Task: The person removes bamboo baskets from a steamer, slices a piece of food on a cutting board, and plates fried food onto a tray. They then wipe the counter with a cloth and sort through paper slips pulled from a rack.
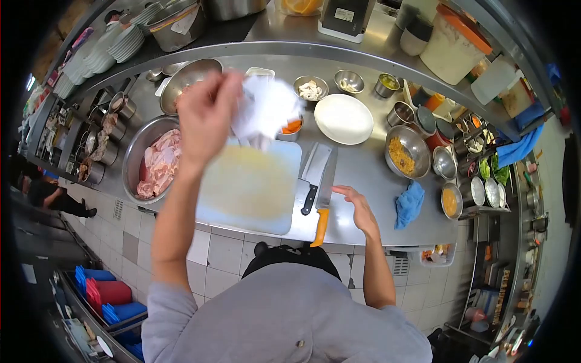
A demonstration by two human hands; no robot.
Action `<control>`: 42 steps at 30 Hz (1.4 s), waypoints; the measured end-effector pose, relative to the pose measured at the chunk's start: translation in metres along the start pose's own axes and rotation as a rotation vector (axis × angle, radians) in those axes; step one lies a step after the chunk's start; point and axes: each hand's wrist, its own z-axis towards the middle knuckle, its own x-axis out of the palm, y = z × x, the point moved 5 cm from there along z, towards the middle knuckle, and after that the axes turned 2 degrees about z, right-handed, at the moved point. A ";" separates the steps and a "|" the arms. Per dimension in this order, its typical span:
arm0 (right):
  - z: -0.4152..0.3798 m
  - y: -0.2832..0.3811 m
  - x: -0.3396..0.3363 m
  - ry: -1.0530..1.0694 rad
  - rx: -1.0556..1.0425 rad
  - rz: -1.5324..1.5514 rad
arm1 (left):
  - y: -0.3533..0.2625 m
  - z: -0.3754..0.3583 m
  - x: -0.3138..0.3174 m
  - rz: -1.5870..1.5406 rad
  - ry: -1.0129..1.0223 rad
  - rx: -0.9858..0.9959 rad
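Observation:
My left hand (209,115) is raised over the far left of the cutting board (251,187), its fingers pinched on a white cloth (266,110). The cloth is smeared by motion, so it could also be paper. My right hand (360,212) hovers or rests by the steel counter, fingers stretched out, holding nothing. Just left of it lie a yellow-handled knife (321,225) and a black-handled cleaver (309,198), side by side right of the board. A large steel bowl of raw meat (160,163), seemingly chicken, stands left of the board.
Beyond the board are a white oval plate (344,118) and small bowls of cut food (311,89). To the right sit a bowl of yellow food (402,156), a blue cloth (410,204) and a small bowl (451,201). A steel shelf (290,49) spans the back.

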 end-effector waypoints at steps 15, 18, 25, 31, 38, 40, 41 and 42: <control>-0.012 0.034 -0.085 -0.110 -0.172 -0.144 | -0.009 0.022 0.134 0.058 0.122 0.366; -0.010 0.030 -0.085 -0.035 -0.182 -0.073 | -0.003 -0.105 0.208 0.086 0.616 0.438; -0.010 0.033 -0.080 -0.188 -0.215 -0.205 | 0.034 -0.199 0.246 -0.240 0.942 -0.276; -0.018 0.017 -0.083 -0.362 -0.091 -0.395 | 0.070 -0.209 0.210 -0.450 0.814 -0.350; -0.084 -0.158 -0.178 -0.734 0.230 -1.044 | 0.158 -0.265 0.084 0.252 0.557 -0.290; -0.105 -0.228 -0.192 -0.617 0.240 -1.010 | 0.165 -0.277 0.038 0.325 0.448 -0.498; -0.113 -0.240 -0.201 -0.628 0.230 -1.010 | 0.165 -0.279 0.017 0.370 0.379 -0.512; -0.111 -0.250 -0.205 -0.644 0.225 -1.012 | 0.166 -0.280 -0.002 0.410 0.316 -0.522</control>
